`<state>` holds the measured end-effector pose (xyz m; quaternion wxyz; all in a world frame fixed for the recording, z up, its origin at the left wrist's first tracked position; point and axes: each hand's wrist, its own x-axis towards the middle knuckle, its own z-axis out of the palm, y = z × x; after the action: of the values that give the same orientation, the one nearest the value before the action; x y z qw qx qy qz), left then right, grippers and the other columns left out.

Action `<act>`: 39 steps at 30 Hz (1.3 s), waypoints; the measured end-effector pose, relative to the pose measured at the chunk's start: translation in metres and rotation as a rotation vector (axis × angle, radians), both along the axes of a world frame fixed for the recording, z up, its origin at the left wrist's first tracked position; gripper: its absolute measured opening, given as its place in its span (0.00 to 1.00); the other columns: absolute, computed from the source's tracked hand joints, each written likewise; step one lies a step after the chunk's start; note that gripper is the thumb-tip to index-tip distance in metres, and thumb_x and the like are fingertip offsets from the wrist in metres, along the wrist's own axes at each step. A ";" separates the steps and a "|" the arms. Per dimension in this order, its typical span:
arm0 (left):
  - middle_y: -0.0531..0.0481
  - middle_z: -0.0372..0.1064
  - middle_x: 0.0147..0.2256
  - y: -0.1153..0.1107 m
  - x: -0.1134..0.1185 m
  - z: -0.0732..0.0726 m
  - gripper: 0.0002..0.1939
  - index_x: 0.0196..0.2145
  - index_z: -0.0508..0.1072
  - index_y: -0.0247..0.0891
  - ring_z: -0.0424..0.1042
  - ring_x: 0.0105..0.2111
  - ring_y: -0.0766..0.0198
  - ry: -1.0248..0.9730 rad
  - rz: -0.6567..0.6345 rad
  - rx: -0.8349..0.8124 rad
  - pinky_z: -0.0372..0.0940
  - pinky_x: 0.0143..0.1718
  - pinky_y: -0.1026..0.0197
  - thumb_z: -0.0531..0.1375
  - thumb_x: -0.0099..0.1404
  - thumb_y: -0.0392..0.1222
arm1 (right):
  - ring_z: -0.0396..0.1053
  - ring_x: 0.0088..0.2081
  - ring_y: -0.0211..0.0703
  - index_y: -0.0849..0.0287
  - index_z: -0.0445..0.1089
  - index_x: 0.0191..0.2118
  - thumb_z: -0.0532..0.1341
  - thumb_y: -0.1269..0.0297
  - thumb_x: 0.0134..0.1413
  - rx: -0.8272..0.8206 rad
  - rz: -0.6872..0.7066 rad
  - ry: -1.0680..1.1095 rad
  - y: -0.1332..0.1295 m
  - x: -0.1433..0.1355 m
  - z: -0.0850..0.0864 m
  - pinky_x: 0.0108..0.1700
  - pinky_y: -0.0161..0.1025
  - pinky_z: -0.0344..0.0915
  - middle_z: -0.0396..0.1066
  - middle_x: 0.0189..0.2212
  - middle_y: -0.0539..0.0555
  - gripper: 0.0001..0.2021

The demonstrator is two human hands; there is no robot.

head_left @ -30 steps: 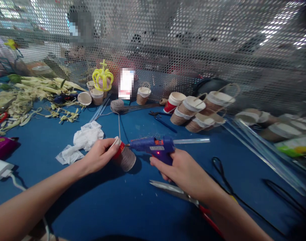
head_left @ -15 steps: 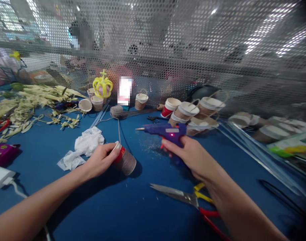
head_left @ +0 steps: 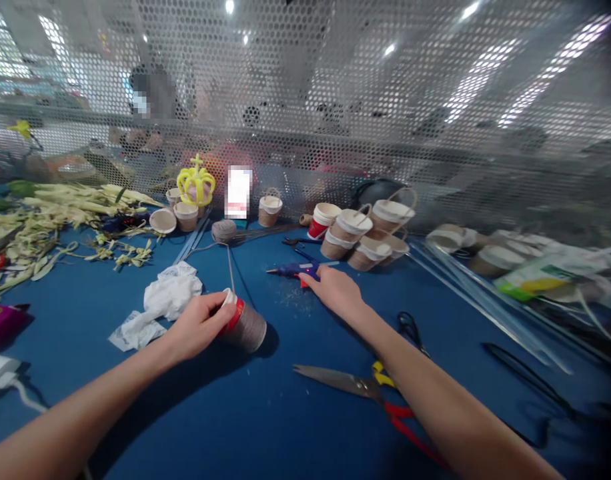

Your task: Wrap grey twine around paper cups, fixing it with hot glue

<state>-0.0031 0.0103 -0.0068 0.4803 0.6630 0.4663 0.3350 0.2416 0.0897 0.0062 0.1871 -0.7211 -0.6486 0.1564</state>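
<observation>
The red paper cup (head_left: 244, 325), partly wrapped with grey yarn, is tilted above the blue surface (head_left: 285, 427). The left hand (head_left: 201, 323) is closed on its rim. The right hand (head_left: 338, 291) has its fingers at the blue glue gun (head_left: 296, 269); how firmly they grip, I cannot tell. Nearer to the person are the scissors (head_left: 350, 383). Behind the cup is the yarn ball (head_left: 224, 231).

Scissors (head_left: 355, 385), on table (head_left: 285, 433); cup (head_left: 248, 329), left of scissors; cloth (head_left: 173, 291), left of cup; yarn ball (head_left: 224, 231), behind cup; glue gun (head_left: 291, 269), behind scissors; cup cluster (head_left: 353, 225), behind glue gun, rightward
</observation>
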 end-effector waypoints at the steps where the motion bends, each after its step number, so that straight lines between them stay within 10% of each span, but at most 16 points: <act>1: 0.53 0.60 0.24 0.000 0.000 0.001 0.16 0.29 0.67 0.32 0.57 0.25 0.67 0.007 -0.004 0.002 0.54 0.26 0.66 0.47 0.63 0.47 | 0.62 0.45 0.65 0.61 0.64 0.24 0.58 0.64 0.47 0.022 0.014 0.016 -0.002 -0.003 0.002 0.40 0.53 0.56 0.68 0.33 0.67 0.07; 11: 0.56 0.52 0.20 -0.010 0.006 0.009 0.15 0.22 0.61 0.34 0.50 0.22 0.70 0.110 -0.060 0.165 0.50 0.23 0.66 0.47 0.62 0.44 | 0.69 0.37 0.41 0.60 0.73 0.33 0.53 0.54 0.54 -0.368 0.613 0.712 -0.031 -0.084 0.010 0.40 0.38 0.63 0.74 0.32 0.54 0.16; 26: 0.53 0.65 0.24 -0.001 0.004 0.005 0.13 0.29 0.70 0.32 0.60 0.21 0.72 -0.487 0.123 -0.508 0.55 0.23 0.69 0.62 0.51 0.46 | 0.62 0.25 0.31 0.60 0.69 0.27 0.63 0.63 0.43 -0.200 0.479 1.128 -0.045 -0.067 0.027 0.29 0.32 0.57 0.68 0.22 0.47 0.06; 39: 0.52 0.68 0.25 -0.005 0.003 0.007 0.09 0.29 0.71 0.32 0.64 0.23 0.71 -0.463 0.004 -0.533 0.57 0.26 0.68 0.61 0.52 0.42 | 0.62 0.25 0.33 0.61 0.68 0.27 0.62 0.63 0.42 -0.084 0.432 0.960 -0.042 -0.068 0.021 0.30 0.34 0.60 0.66 0.22 0.47 0.07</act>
<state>-0.0002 0.0057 0.0004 0.7290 0.4198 0.4173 0.3438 0.1736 0.0479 0.0268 0.3974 -0.4253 -0.6169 0.5298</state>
